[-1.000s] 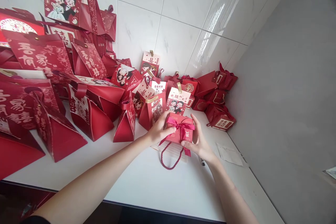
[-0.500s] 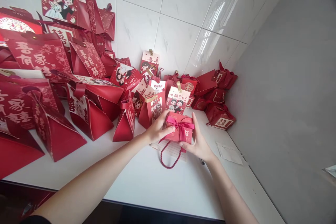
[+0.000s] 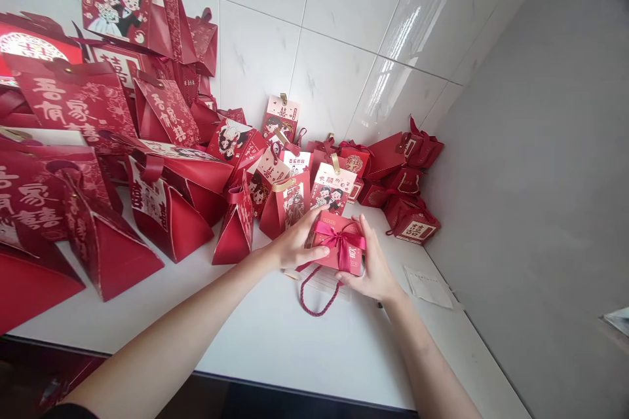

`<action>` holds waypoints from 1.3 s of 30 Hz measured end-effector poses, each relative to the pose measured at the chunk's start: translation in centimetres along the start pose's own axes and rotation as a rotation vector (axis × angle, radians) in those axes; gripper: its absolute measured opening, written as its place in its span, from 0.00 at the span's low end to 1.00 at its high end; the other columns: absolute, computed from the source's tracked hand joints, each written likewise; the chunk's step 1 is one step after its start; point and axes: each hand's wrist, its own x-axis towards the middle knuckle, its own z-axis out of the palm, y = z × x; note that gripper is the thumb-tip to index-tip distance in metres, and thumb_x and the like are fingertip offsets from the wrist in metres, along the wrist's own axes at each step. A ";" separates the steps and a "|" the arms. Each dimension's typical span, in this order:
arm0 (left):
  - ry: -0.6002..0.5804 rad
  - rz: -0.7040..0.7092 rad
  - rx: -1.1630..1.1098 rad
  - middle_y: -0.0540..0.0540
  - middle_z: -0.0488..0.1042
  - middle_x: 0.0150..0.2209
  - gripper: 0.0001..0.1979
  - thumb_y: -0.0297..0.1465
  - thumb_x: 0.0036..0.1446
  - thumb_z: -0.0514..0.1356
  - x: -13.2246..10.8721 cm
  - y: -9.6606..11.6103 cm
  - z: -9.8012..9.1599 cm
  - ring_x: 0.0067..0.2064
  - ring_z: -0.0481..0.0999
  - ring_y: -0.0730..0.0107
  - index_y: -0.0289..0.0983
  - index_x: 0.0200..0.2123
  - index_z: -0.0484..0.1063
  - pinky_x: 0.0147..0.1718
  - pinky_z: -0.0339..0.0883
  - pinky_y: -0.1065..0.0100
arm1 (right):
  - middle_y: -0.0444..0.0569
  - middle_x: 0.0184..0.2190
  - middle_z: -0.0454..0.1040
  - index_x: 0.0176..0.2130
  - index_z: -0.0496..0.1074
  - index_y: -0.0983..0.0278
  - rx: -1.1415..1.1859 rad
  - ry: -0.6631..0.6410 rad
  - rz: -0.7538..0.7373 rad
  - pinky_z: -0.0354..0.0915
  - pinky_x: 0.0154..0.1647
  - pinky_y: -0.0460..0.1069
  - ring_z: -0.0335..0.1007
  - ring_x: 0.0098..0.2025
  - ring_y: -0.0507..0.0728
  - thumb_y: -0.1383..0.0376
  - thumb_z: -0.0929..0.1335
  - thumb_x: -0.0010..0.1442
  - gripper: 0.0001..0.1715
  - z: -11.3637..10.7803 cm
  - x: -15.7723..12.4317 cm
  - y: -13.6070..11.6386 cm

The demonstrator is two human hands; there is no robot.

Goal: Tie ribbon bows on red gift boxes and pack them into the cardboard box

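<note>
One red gift box [image 3: 331,260], tied with a pink ribbon bow [image 3: 342,242], is being held over a white table [image 3: 295,340] by two bare hands. The left hand [image 3: 296,243] is gripping its left side, while the right hand [image 3: 376,267] is clasping the opposite side. A twisted dark-red cord [image 3: 317,314] is looping below the box, over lined paper [image 3: 324,283]. Just behind, a carton printed with a cartoon couple [image 3: 334,183] is standing upright. Triangular red boxes [image 3: 189,226] are crowding the left; white tiles [image 3: 339,69] are lining the wall beyond.
</note>
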 end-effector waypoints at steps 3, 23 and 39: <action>-0.013 -0.011 -0.002 0.40 0.55 0.63 0.46 0.45 0.46 0.62 -0.1 0.1 -0.1 0.63 0.55 0.49 0.37 0.65 0.46 0.62 0.47 0.53 | 0.61 0.61 0.51 0.66 0.31 0.59 0.024 -0.009 0.042 0.54 0.58 0.68 0.51 0.61 0.72 0.44 0.70 0.49 0.63 0.1 0.0 -0.1; -0.043 0.006 0.016 0.38 0.52 0.64 0.53 0.48 0.43 0.64 -0.3 -0.2 0.0 0.66 0.47 0.47 0.36 0.66 0.40 0.63 0.41 0.50 | 0.62 0.60 0.54 0.65 0.21 0.60 0.180 -0.020 0.192 0.56 0.57 0.67 0.57 0.59 0.69 0.43 0.70 0.49 0.68 0.6 -0.2 0.1; 0.335 0.052 0.051 0.44 0.67 0.41 0.13 0.38 0.54 0.59 0.5 0.8 0.9 0.45 0.70 0.64 0.38 0.39 0.63 0.44 0.68 0.63 | 0.62 0.56 0.59 0.66 0.30 0.63 -0.127 0.156 -0.016 0.66 0.51 0.64 0.62 0.55 0.69 0.42 0.68 0.49 0.64 0.6 0.0 0.2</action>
